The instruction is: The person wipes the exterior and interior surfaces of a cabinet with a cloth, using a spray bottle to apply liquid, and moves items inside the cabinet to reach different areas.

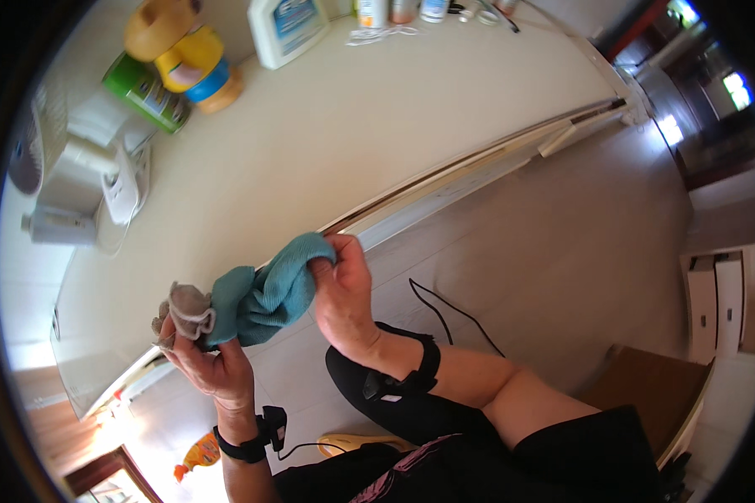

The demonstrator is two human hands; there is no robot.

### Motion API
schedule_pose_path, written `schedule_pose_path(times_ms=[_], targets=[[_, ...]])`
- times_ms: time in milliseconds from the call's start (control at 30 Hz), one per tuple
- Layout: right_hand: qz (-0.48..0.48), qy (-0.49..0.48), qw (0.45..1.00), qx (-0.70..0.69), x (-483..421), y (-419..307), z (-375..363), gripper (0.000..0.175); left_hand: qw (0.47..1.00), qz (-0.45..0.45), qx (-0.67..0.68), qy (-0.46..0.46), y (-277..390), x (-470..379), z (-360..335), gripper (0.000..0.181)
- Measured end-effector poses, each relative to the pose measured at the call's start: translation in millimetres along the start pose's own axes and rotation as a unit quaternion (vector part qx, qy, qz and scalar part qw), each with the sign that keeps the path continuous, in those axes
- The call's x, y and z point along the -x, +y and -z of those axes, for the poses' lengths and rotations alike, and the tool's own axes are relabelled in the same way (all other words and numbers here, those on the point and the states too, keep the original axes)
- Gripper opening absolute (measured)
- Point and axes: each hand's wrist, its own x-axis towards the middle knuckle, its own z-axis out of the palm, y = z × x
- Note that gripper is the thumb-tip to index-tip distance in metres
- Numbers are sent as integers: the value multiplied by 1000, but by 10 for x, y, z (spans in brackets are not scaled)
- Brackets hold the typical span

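Observation:
A bunched teal knitted cloth (277, 292) stretches between my two hands, just off the edge of a cream desk top (352, 126). My right hand (346, 289) pinches its upper end between thumb and fingers. At the other end my left hand (211, 371) holds the cloth together with a crumpled grey-brown cloth (190, 310), which lies over the fingers. Whether the two cloths are joined, I cannot tell. Both wrists wear black straps with small devices.
A white jug (289, 31), a green can (148, 93), a yellow and blue figurine (198, 60) and a white stand (123, 182) are along the desk's far side. On the floor lie a black cable (453, 305) and an orange bottle (199, 451).

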Motion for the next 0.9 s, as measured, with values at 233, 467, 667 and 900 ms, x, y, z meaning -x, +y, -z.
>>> schedule_pose_path(times_ms=[233,467,667,900], targets=[[72,23,996,50,-251,-387,340,14,977,-202,-13,-61,269,-425,-759,42],[156,218,947,177,-798,-946,783,12,964,-213,48,-151,1319,-819,-1507,42],[177,279,940,86,-1224,-1217,978,15,933,-212,107,-271,1727,-1211,-1737,54],[32,101,993,-43,-545,-531,685,35,895,-216,74,-384,1037,-1195,-1022,88]])
